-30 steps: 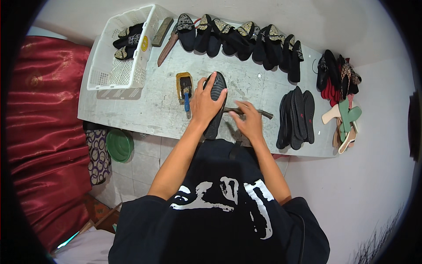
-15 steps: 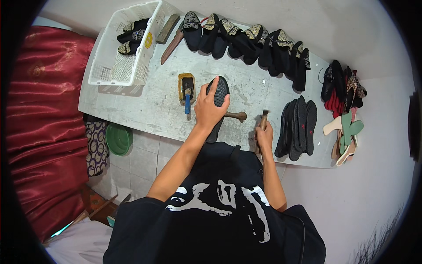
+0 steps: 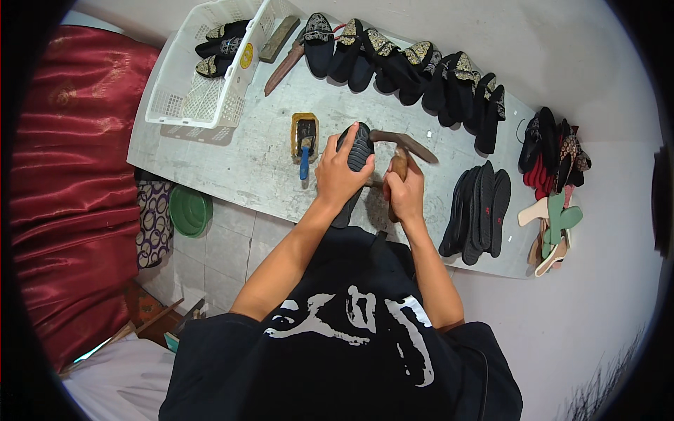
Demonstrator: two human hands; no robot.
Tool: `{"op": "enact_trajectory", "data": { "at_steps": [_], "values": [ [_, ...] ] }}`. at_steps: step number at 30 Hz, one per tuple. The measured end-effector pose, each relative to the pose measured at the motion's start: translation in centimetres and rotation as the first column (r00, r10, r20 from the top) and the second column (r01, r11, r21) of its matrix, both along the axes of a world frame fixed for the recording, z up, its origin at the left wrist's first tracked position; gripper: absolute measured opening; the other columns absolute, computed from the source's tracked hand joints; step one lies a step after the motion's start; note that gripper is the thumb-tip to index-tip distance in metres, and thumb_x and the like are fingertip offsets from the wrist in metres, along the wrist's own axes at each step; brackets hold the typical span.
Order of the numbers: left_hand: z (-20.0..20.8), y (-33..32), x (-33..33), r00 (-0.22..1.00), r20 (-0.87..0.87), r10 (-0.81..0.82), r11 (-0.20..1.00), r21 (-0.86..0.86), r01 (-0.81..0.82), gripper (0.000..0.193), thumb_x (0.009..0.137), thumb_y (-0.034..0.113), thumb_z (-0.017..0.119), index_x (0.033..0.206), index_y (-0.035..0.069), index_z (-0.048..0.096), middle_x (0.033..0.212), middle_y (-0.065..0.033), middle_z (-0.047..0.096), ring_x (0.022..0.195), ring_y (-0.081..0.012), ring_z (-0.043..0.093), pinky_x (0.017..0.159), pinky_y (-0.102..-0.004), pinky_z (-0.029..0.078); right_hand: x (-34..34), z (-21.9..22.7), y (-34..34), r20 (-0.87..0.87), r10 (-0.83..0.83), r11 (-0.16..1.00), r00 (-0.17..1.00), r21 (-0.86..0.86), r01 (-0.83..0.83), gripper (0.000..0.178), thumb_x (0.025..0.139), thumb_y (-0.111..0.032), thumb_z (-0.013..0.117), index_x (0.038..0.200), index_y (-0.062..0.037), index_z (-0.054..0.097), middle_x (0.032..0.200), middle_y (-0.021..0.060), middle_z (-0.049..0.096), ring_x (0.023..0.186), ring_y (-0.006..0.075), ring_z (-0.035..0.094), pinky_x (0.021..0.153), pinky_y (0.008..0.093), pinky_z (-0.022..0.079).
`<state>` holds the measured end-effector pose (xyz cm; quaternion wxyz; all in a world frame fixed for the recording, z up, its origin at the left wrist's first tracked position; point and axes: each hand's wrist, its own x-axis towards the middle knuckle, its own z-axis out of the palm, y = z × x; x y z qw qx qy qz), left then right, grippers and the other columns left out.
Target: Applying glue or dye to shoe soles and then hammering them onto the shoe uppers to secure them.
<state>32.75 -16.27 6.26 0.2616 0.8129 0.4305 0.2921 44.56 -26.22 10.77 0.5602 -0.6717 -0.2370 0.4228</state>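
My left hand (image 3: 338,174) grips a black shoe (image 3: 361,149), its ridged sole turned up and its length pointing away from me. The fingers lie over the sole, the thumb along its right edge. My right hand (image 3: 406,193) is closed round the wooden handle of a hammer (image 3: 413,144). The narrow end of the hammer's head is at the right edge of the sole near the far tip; whether it touches I cannot tell. Under my hands a brown rod-like tool (image 3: 375,183) shows partly beside the shoe, the rest hidden.
Left of the shoe stands a glue-stained tub (image 3: 295,144) with a blue-handled brush (image 3: 305,161). Black soles (image 3: 477,210) stand at the right. Several patterned black shoes (image 3: 380,49) line the back. A white basket (image 3: 184,121) holds more, beside a sheathed knife (image 3: 284,69) and a block (image 3: 280,39).
My right hand has come up and left, bringing the hammer's head to the shoe's edge. My left hand keeps its hold on the shoe. The whole view has shifted slightly.
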Motion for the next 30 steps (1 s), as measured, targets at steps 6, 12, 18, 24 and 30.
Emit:
{"op": "enact_trajectory", "data": {
  "at_steps": [6,12,18,24,30],
  "values": [
    [-0.1,-0.1,-0.1,1.000,-0.015,0.000,0.998,-0.058,-0.001,0.078,0.079,0.034,0.081,0.151,0.025,0.053,0.117,-0.0141,0.060,0.099,-0.0383,0.067,0.077,-0.0490,0.057,0.1,-1.3,1.1,0.443,-0.016,0.997,0.896,0.071,-0.017,0.010,0.085,-0.006,0.061,0.080,-0.0041,0.053,0.065,0.0002,0.051,0.051,0.0089,0.049,0.050,0.0279,0.040],
    [-0.1,0.0,0.2,1.000,0.022,-0.015,1.000,0.002,0.015,0.076,0.080,0.033,0.081,0.150,0.024,0.054,0.117,-0.0139,0.060,0.099,-0.0379,0.067,0.078,-0.0481,0.057,0.0,-1.0,1.6,0.149,-0.215,0.969,0.965,0.155,0.192,0.024,0.078,-0.009,0.064,0.096,0.0063,0.062,0.069,0.0079,0.056,0.064,0.0170,0.048,0.062,0.0354,0.042],
    [0.0,0.0,0.1,1.000,0.007,-0.001,1.000,-0.016,0.001,0.076,0.080,0.033,0.080,0.150,0.023,0.054,0.119,-0.0141,0.060,0.100,-0.0387,0.067,0.079,-0.0486,0.057,1.3,1.4,2.4,0.256,-0.085,0.984,0.963,0.170,0.042,0.025,0.079,-0.011,0.063,0.097,0.0061,0.061,0.070,0.0084,0.053,0.066,0.0167,0.050,0.063,0.0354,0.042],
    [-0.1,-0.1,0.2,1.000,-0.002,0.008,1.000,-0.012,-0.008,0.077,0.080,0.034,0.080,0.151,0.024,0.053,0.122,-0.0149,0.060,0.104,-0.0390,0.066,0.081,-0.0481,0.057,2.3,0.7,2.8,0.439,0.076,0.996,0.895,-0.069,-0.051,0.035,0.079,-0.005,0.062,0.112,0.0048,0.062,0.066,0.0010,0.044,0.062,0.0123,0.047,0.060,0.0327,0.042],
    [-0.1,-0.1,0.1,1.000,-0.009,-0.002,1.000,-0.026,0.001,0.078,0.080,0.035,0.080,0.152,0.023,0.052,0.122,-0.0150,0.060,0.103,-0.0391,0.067,0.081,-0.0487,0.057,1.8,-0.2,2.6,0.398,0.121,0.989,0.909,-0.126,-0.077,0.041,0.078,-0.006,0.063,0.117,0.0073,0.063,0.066,0.0118,0.047,0.059,0.0190,0.048,0.059,0.0353,0.040]
  ]
}}
